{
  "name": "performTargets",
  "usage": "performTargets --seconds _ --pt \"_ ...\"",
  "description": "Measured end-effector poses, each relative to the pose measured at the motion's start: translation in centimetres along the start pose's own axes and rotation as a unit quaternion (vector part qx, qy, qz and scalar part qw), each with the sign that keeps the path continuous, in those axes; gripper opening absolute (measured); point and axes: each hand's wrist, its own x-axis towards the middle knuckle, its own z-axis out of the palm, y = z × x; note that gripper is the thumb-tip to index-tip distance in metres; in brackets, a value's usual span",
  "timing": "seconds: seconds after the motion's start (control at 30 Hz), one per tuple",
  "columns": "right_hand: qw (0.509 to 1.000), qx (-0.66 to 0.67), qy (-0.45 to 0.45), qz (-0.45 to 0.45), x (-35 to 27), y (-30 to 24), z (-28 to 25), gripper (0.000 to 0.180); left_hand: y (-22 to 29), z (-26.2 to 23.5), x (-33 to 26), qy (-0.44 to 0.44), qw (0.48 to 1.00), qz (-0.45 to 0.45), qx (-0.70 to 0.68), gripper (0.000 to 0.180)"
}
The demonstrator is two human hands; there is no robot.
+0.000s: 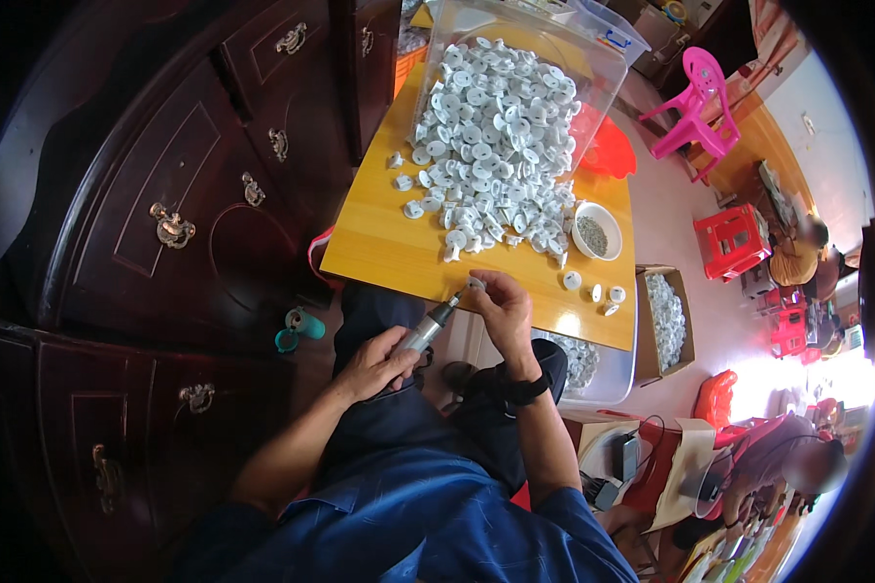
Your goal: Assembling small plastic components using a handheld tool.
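If the grey handheld tool (422,335) skids, it could spin the small white part (475,283) loose, since the right hand's (507,316) nearly closed fingers seem to pinch just its side, by the surface's (384,233) near edge. The left hand (377,369) wraps the tool, angling it far-right.

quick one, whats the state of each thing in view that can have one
left grip: closed
grey tool: held in left grip, tip toward the small part
right grip: pinched
small part: held in right grip
white parts: heaped, loose
white bowl: upright, holding small bits
cardboard box: open, holding white pieces
cabinet doors: shut
pink chair: upright, unoccupied
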Motion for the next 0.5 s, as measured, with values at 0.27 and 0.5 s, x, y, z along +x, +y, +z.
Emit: performTargets --seconds 0.27,0.5 --pt "0.995 -0.078 0.023 -0.064 -0.4 -1.3 0.0 0.022 -0.3 0.0 0.1 0.001 1.000 -0.008 0.015 0.031" --pt "0.992 -0.073 0.023 -0.101 -0.4 -0.9 -0.1 0.022 0.0 0.3 0.2 0.009 0.999 -0.009 0.032 0.031"
